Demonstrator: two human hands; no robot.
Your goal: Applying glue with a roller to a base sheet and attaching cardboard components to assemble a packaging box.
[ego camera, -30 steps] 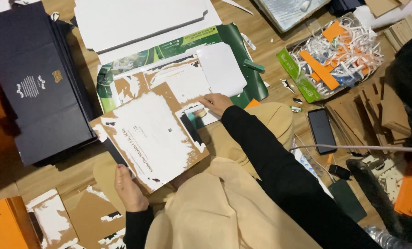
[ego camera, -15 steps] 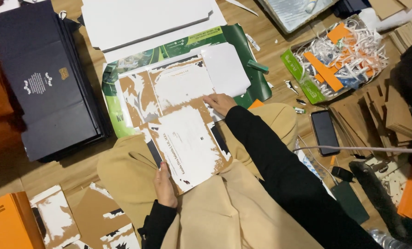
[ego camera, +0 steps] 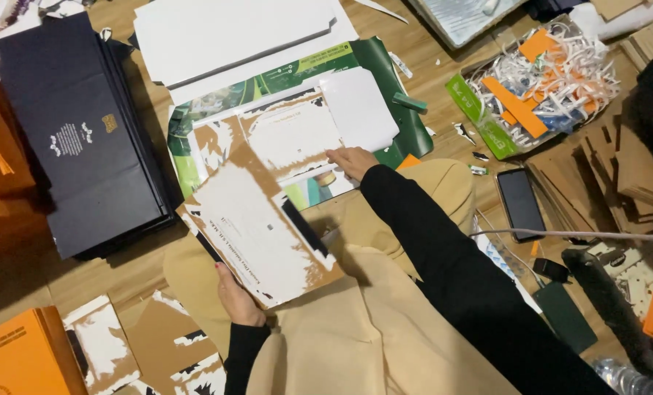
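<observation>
Cardboard sheet [ego camera: 264, 238], brown with torn white paper stuck over it, lay tilted above the lap, its lower edge pinched in the left hand [ego camera: 237, 296]. It looked light and fairly stiff, though apt to bend if held by a corner; the bare edges seemed the best place to grip. The right hand [ego camera: 352, 161] rested flat, fingers loose, on another peeled board [ego camera: 279, 139] atop a green mat [ego camera: 385, 80]. Black folded bags [ego camera: 77, 139], a phone [ego camera: 520, 203] and a tray of paper scraps [ego camera: 538, 84] crowded the floor around
</observation>
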